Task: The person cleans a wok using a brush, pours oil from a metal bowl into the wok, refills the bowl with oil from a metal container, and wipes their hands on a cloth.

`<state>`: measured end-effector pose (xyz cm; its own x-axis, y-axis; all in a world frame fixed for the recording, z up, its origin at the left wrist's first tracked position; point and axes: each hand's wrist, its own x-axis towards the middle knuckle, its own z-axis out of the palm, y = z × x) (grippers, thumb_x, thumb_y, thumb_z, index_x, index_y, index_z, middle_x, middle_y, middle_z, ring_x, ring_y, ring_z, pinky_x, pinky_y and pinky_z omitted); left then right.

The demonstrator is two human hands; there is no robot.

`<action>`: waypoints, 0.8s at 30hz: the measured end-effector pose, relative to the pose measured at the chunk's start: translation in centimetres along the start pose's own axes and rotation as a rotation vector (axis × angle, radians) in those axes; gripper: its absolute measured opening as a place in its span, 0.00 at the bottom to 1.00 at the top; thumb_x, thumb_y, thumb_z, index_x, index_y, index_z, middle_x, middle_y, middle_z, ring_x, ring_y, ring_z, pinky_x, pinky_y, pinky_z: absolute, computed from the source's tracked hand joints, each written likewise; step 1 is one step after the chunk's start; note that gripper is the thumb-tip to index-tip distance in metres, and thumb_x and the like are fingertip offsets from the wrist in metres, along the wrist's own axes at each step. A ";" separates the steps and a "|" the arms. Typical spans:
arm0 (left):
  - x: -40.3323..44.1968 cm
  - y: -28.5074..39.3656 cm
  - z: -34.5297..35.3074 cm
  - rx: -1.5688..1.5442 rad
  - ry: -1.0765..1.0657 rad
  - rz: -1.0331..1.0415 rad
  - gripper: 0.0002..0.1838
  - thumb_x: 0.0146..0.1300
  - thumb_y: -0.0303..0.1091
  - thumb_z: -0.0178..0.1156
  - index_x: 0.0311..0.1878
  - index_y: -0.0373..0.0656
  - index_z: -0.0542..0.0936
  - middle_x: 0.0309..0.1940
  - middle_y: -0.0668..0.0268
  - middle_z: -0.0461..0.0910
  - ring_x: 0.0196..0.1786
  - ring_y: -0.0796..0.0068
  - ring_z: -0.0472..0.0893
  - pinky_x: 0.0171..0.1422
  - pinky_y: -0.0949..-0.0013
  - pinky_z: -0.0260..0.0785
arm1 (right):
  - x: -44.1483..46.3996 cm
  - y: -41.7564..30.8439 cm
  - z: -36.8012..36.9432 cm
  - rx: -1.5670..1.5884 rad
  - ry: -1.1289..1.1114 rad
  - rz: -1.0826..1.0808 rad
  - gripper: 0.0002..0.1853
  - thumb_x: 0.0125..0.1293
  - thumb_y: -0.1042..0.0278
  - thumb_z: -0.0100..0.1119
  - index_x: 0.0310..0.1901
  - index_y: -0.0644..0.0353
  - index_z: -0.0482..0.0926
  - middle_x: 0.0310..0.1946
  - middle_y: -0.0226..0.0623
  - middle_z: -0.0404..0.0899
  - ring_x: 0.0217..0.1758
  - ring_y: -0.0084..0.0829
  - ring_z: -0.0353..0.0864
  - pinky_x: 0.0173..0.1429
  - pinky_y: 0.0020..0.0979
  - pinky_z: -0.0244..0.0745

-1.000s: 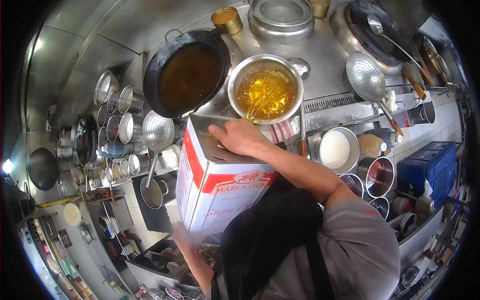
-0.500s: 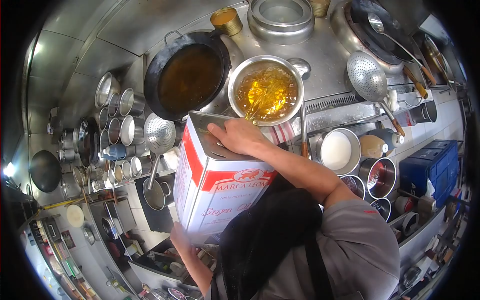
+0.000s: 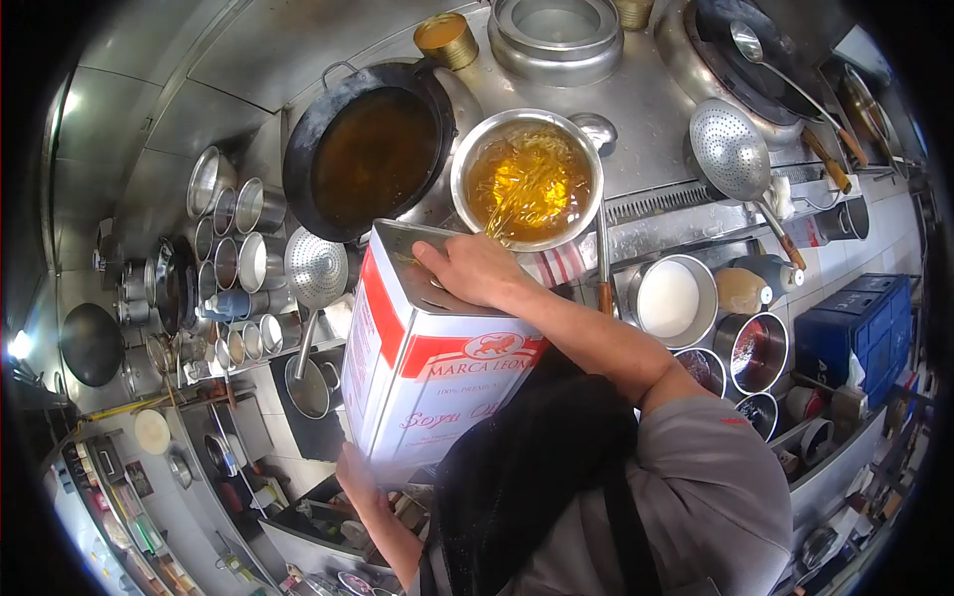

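A large white and red soya oil tin [image 3: 452, 397] is tilted forward, its top facing the stove. My right hand [image 3: 475, 270] grips the tin's top end; its fingertips are partly hidden. At the bottom end, my left hand [image 3: 360, 479] is closed on the lower edge, slightly blurred. Golden oil streams from the tin into a round metal pot [image 3: 464, 204], where the oil [image 3: 537, 184] ripples. To the left of the pot sits a black wok [image 3: 301, 179] with dark liquid in it.
A ladle [image 3: 596, 129] lies right of the pot, its handle pointing toward me. Perforated strainers [image 3: 730, 149] [image 3: 318, 266] rest on both sides. Below right stand a pot of white liquid [image 3: 708, 323], a pot of red sauce [image 3: 780, 382] and a blue crate [image 3: 845, 333].
Oil keeps flowing, and the surface in the pot looks more rippled and streaky. Both hands and the tin hold nearly the same position; the view shifts slightly.
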<state>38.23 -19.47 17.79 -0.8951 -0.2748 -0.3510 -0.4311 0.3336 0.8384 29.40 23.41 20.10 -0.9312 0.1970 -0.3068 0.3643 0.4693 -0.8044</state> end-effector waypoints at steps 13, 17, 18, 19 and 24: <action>-1.1 1.3 0.9 0.069 0.069 -0.054 0.20 0.79 0.42 0.48 0.32 0.37 0.75 0.26 0.72 0.69 0.31 0.80 0.67 0.34 0.67 0.62 | -0.4 0.1 0.0 0.034 -0.003 0.021 0.39 0.75 0.37 0.40 0.38 0.70 0.88 0.41 0.63 0.85 0.50 0.60 0.84 0.60 0.53 0.76; -1.5 1.2 1.1 0.039 0.082 -0.034 0.20 0.79 0.42 0.48 0.32 0.37 0.75 0.27 0.72 0.70 0.31 0.79 0.68 0.34 0.67 0.62 | -0.7 -0.1 -0.1 0.010 -0.008 0.015 0.39 0.75 0.37 0.39 0.38 0.69 0.88 0.41 0.63 0.85 0.50 0.60 0.84 0.61 0.52 0.75; -1.7 1.2 1.1 0.029 0.088 -0.031 0.20 0.79 0.42 0.48 0.32 0.37 0.75 0.27 0.72 0.70 0.31 0.79 0.68 0.34 0.67 0.63 | -0.7 -0.1 0.0 0.009 -0.011 0.007 0.39 0.76 0.37 0.39 0.38 0.69 0.88 0.40 0.63 0.85 0.50 0.60 0.84 0.60 0.52 0.76; -1.8 1.2 1.1 0.026 0.095 -0.036 0.20 0.79 0.42 0.48 0.32 0.38 0.75 0.27 0.72 0.70 0.31 0.79 0.68 0.34 0.66 0.63 | -0.6 0.0 0.0 0.007 -0.012 -0.002 0.39 0.76 0.37 0.39 0.38 0.69 0.88 0.40 0.63 0.85 0.49 0.60 0.84 0.60 0.52 0.76; -2.5 2.0 1.4 0.032 0.113 -0.058 0.21 0.79 0.42 0.48 0.32 0.38 0.75 0.27 0.72 0.69 0.31 0.79 0.68 0.35 0.66 0.62 | -0.5 0.8 0.8 -0.007 0.049 -0.041 0.42 0.75 0.34 0.37 0.35 0.71 0.87 0.36 0.64 0.84 0.43 0.60 0.85 0.54 0.51 0.78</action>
<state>39.43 -16.88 19.74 -0.8509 -0.3936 -0.3479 -0.4869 0.3422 0.8036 30.19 22.98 19.20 -0.9435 0.2194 -0.2482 0.3261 0.4840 -0.8120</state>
